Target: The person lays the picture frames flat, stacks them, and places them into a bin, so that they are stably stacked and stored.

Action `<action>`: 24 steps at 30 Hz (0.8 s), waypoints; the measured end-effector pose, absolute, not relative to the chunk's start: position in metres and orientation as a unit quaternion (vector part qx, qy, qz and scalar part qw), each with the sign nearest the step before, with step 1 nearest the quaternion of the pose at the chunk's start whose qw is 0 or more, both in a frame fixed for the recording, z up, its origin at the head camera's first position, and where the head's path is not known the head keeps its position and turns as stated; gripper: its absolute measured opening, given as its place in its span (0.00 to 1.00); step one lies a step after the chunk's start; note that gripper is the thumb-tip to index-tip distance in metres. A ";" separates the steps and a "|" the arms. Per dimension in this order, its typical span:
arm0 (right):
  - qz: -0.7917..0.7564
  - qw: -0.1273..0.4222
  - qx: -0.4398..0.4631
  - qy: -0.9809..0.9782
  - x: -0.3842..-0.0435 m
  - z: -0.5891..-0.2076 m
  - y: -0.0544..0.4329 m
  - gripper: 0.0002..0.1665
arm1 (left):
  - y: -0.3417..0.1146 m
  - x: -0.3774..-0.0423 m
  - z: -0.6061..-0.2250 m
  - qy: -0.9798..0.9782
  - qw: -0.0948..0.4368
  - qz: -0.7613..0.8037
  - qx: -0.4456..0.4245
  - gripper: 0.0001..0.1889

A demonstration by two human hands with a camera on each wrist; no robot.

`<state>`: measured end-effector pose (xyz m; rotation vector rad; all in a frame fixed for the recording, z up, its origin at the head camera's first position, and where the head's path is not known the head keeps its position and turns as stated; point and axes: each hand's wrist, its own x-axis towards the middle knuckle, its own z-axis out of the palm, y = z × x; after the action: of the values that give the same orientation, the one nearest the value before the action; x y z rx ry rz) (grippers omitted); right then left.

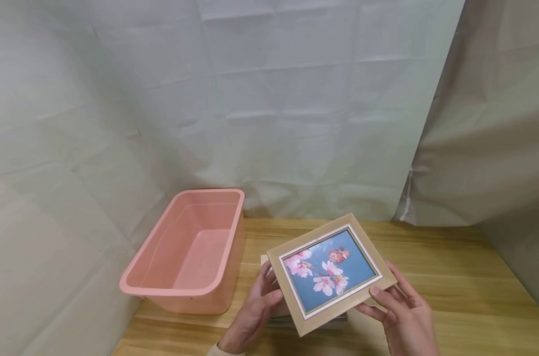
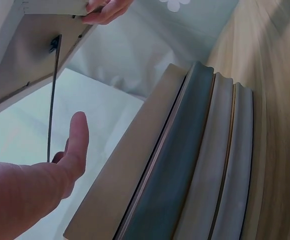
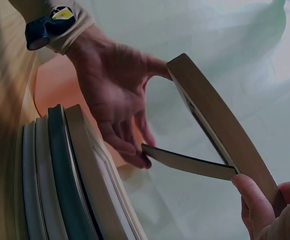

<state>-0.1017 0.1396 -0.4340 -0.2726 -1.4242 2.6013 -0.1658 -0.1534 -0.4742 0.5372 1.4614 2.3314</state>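
Note:
A wooden picture frame (image 1: 280, 277) with a photo of pink blossoms and a butterfly is held tilted, face up, above a stack of frames. My right hand (image 1: 407, 316) grips its lower right corner, thumb on the front and fingers beneath. At the opposite side is my left hand (image 1: 256, 306), its fingers loosely extended. From the frame's back a stand leg (image 3: 190, 162) swings out, and the left fingertips are right at its free end. The left thumb points up toward the frame's edge. Below, the stack of frames (image 2: 190, 160) has a beige one on top, then a teal one and grey-white ones.
To the left on the wooden table (image 1: 456, 287) stands a pink plastic tub (image 1: 233, 247) with nothing visible inside. Pale cloth sheets (image 1: 296, 123) hang behind and on both sides of the table.

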 end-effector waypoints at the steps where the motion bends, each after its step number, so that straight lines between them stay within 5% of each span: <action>1: 0.871 0.083 -0.089 -0.476 -0.102 -0.434 0.139 0.37 | -0.153 -0.166 -0.473 0.515 0.165 0.819 0.190 0.44; 13: 0.856 0.089 -0.120 -0.495 -0.106 -0.437 0.138 0.35 | -0.152 -0.167 -0.469 0.513 0.128 0.829 0.179 0.59; 24: 0.855 0.086 -0.135 -0.493 -0.111 -0.440 0.139 0.35 | -0.158 -0.161 -0.466 0.510 0.126 0.839 0.144 0.39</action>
<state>-0.1107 0.1387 -0.4399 -0.4011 -1.4699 2.5476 -0.1615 -0.1579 -0.4655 0.4182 1.4841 2.4423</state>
